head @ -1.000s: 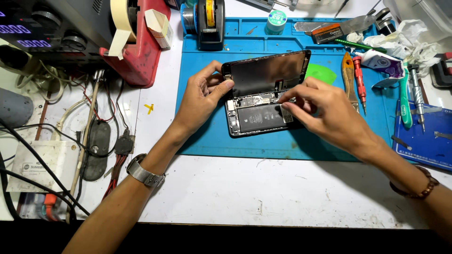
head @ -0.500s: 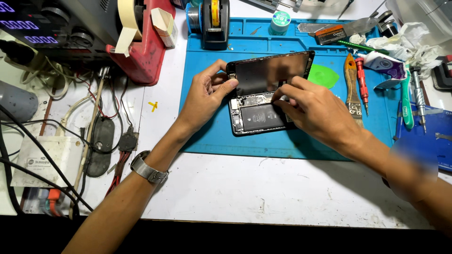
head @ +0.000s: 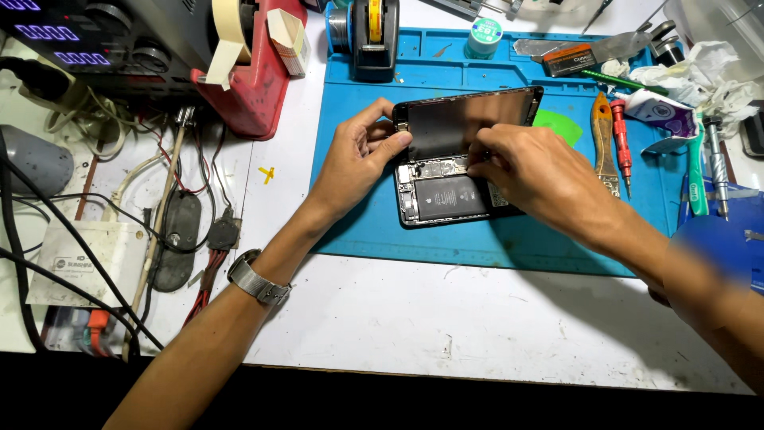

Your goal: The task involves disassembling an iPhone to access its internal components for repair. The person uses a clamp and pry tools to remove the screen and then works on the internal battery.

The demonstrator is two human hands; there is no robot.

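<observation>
The right hand [head: 541, 171] has slid up to the phone's [head: 446, 199] top edge, fingers pressed together there. The left hand [head: 358, 159] pinches the lifted screen [head: 461, 119] in the middle of the frame.

Opened phone [head: 446, 195] on work mat [head: 382, 231], screwdrivers [head: 621, 147] right, tape dispenser [head: 374, 32] behind

bright overhead light | soft shadows toward viewer | right edge blurred
</observation>
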